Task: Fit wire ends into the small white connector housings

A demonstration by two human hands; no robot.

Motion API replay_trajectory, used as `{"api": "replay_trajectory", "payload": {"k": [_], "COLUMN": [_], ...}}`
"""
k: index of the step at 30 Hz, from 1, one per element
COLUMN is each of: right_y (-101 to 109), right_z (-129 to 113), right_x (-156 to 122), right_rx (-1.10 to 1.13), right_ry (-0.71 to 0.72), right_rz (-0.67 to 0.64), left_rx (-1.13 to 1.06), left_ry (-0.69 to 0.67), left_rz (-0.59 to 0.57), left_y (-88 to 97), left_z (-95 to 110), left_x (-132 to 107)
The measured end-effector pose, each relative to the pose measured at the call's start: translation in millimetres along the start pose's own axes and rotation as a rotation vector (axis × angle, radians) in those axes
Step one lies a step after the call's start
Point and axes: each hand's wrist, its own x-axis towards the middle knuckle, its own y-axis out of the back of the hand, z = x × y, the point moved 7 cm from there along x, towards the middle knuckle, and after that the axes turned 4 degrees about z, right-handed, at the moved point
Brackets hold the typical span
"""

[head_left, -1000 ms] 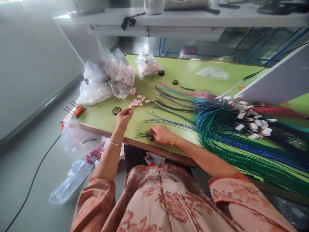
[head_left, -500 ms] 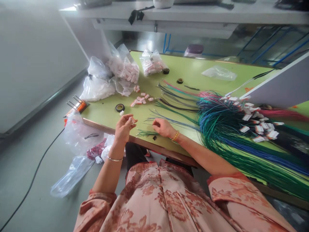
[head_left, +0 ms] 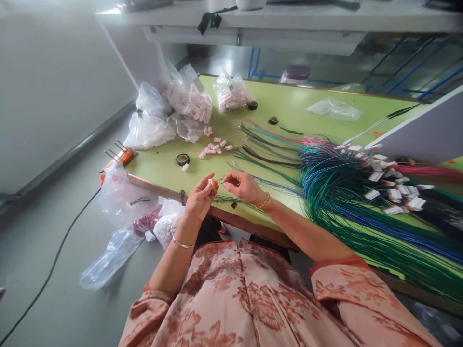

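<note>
My left hand (head_left: 199, 197) is closed on a small white and orange plastic connector (head_left: 212, 183), held between thumb and fingers over the table's front edge. Just right of it, my right hand (head_left: 244, 187) pinches the end of a thin wire, its tip close to the connector. A large bundle of green, blue, black and pink wires (head_left: 320, 178) fans out on the right, with several white connectors (head_left: 396, 193) on it. Loose orange and white connectors (head_left: 213, 148) lie beyond my left hand, and a single white piece (head_left: 185, 167) sits nearer.
Tape rolls (head_left: 183, 159) and bags of connectors (head_left: 231, 94) stand on the green table (head_left: 285, 106). An orange device with metal prongs (head_left: 123, 156) is at the left corner. Plastic bags (head_left: 123, 197) hang beside the front edge. A shelf (head_left: 307, 21) runs across the back.
My left hand has moved right, towards my right hand, and has turned so the connector's orange side shows. The right hand stays nearly in place, with the wire end now close to the connector.
</note>
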Motion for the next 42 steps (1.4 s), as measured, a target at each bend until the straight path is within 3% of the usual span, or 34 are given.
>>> {"api": "replay_trajectory", "payload": {"k": [10, 20, 34, 39, 42], "right_y": [14.1, 16.8, 10.9, 8.0, 9.4], "right_z": [-7.5, -2.5, 15.0, 19.6, 15.0], "right_x": [-20.3, -25.2, -26.5, -23.4, -24.2], "right_rx": [-0.139, -0.212, -0.133, -0.092, -0.13], "right_ry": [0.062, 0.053, 0.006, -0.051, -0.035], "right_rz": [0.038, 0.058, 0.026, 0.015, 0.023], "left_rx": [0.026, -0.003, 0.22, 0.155, 0.167], "left_ry": [0.069, 0.09, -0.11, -0.141, -0.143], "left_rz": [-0.038, -0.041, 0.083, 0.155, 0.137], "left_y": [-15.5, -20.7, -20.2, -20.7, -24.9], "left_z": [-21.8, -26.6, -29.1, -31.0, -29.1], "left_x": [-4.1, -5.2, -10.9, -12.1, -10.9]}}
